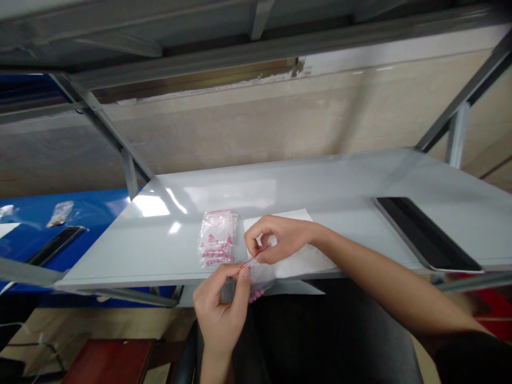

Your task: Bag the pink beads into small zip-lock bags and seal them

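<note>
Between my two hands, just past the table's front edge, hangs a small clear zip bag (263, 273) with a red seal line and pink beads at its bottom. My left hand (226, 298) pinches the left end of the seal between thumb and forefinger. The right end sits in the closed fingers of my right hand (278, 239). To the left lies a stack of similar zip bags (217, 238) with pink beads inside. Under my right hand is a sheet of white paper (308, 261), partly covered by the hand and wrist.
On the right of the light grey table (320, 186) lies a black-screened tablet (426, 232). Metal posts stand at both table ends, under a low overhead shelf. A blue table (108, 210) on the left holds a dark phone (58, 245) and a small bag (61, 213).
</note>
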`<state>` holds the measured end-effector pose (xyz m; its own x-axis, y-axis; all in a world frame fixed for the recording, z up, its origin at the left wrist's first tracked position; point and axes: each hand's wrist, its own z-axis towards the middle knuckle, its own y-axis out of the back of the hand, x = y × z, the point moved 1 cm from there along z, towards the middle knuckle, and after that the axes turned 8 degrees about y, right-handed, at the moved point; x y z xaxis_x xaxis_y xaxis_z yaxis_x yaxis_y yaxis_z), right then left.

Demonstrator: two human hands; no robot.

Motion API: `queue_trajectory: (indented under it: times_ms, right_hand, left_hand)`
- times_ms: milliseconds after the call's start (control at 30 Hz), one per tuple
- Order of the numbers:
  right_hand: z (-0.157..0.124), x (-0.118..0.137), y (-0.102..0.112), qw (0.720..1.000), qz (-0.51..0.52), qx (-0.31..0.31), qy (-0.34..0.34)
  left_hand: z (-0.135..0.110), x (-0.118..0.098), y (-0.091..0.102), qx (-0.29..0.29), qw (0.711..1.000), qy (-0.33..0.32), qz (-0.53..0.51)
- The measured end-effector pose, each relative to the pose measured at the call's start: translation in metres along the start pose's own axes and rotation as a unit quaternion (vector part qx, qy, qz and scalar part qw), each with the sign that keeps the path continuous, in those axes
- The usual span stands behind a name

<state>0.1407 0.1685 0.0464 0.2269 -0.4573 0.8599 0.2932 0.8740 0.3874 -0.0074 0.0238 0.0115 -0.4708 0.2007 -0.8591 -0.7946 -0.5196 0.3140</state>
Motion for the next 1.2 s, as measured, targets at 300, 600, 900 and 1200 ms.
queue_trajectory:
  times_ms: [300,600,900,1200]
  right_hand:
    - [-0.002,-0.002,0.002,1.0,0.0,0.001,0.0]
    - [-0.003,-0.002,0.003,1.0,0.008,-0.017,0.0]
    - [-0.003,0.001,0.003,0.999,0.027,-0.033,-0.009]
    - [-0.001,0.003,0.003,0.995,0.089,-0.035,-0.004]
  left_hand:
    - [-0.001,0.002,0.002,-0.018,0.999,0.022,-0.015]
    - [0.0,0.002,0.008,-0.048,0.998,0.042,-0.024]
    - [0.004,0.008,0.013,-0.097,0.992,0.038,-0.078]
    - [0.003,0.003,0.005,-0.077,0.989,0.048,-0.12]
